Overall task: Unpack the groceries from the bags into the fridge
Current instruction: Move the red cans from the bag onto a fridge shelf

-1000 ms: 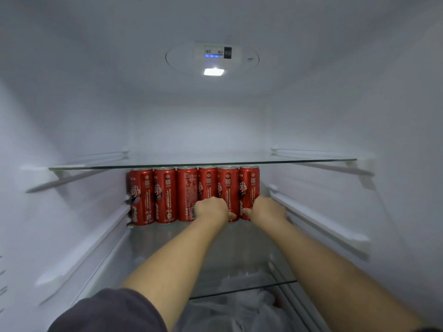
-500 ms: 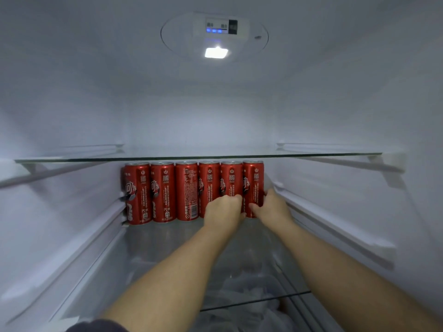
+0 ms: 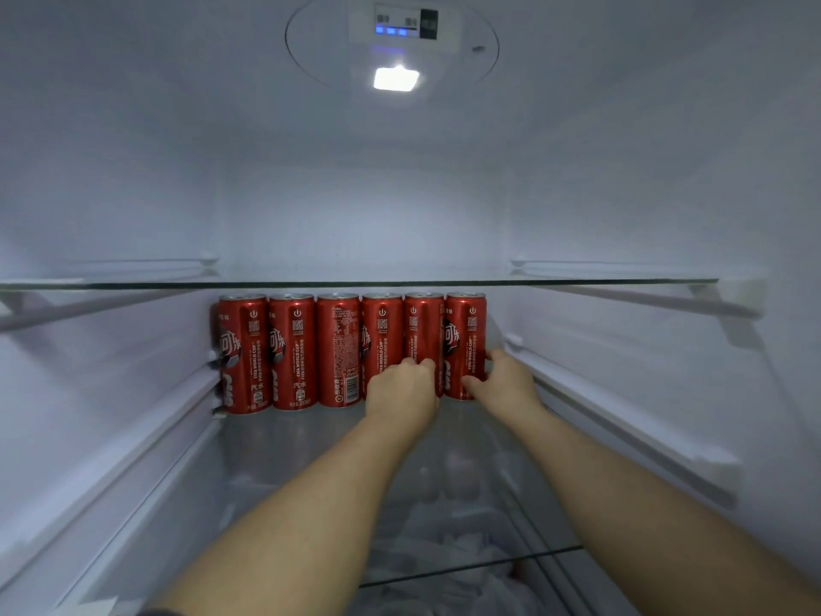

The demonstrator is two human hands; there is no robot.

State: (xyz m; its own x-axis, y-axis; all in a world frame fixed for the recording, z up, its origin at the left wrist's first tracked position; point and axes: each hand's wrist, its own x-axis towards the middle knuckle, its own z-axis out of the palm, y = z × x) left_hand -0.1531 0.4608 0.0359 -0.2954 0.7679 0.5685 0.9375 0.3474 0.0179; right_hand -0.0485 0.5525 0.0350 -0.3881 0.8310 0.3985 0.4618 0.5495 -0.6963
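Several tall red soda cans (image 3: 337,349) stand upright in a row at the back of a glass fridge shelf (image 3: 311,442). My left hand (image 3: 402,386) is against the lower front of the fourth and fifth cans (image 3: 422,331), its fingers curled onto them. My right hand (image 3: 504,382) holds the rightmost can (image 3: 464,331), with the thumb at its front and fingers round its right side. Both forearms reach in from the bottom of the frame.
A second glass shelf (image 3: 577,282) runs just above the can tops. White rails (image 3: 622,415) line both side walls. A light and control panel (image 3: 395,77) sit in the ceiling. White plastic bags (image 3: 444,549) show through the glass below.
The view has drawn closer into the fridge. My hands have pushed forward with the right end of the can row, and my right hand has wrapped further round the rightmost can.
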